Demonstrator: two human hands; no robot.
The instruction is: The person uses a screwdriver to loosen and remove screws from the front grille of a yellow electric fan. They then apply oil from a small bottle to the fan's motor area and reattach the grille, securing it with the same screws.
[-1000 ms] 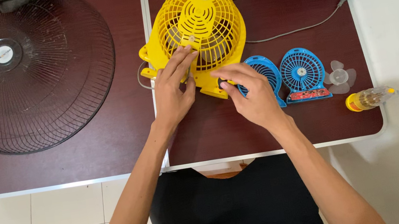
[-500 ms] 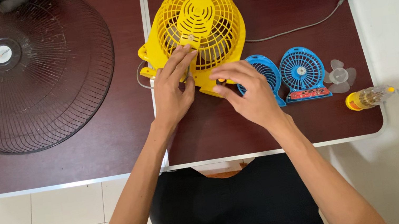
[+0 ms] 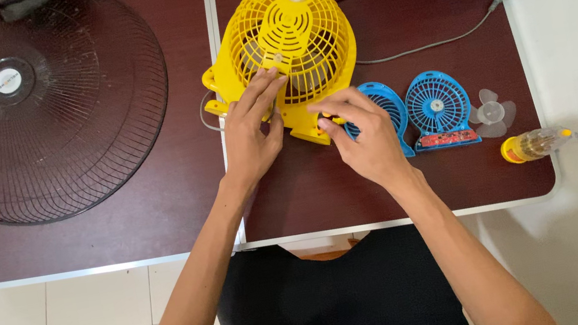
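Yellow fan (image 3: 292, 38) just beyond both hands, left hand (image 3: 251, 141) flat on grille, right hand (image 3: 366, 138) pinching its base (fingers curled)

We find one label: a small round white sticker (image 3: 8, 80) with a dark mark, on the hub of the big dark fan grille (image 3: 41, 109) in the upper left of the frame. We see no packages, signs or screens.
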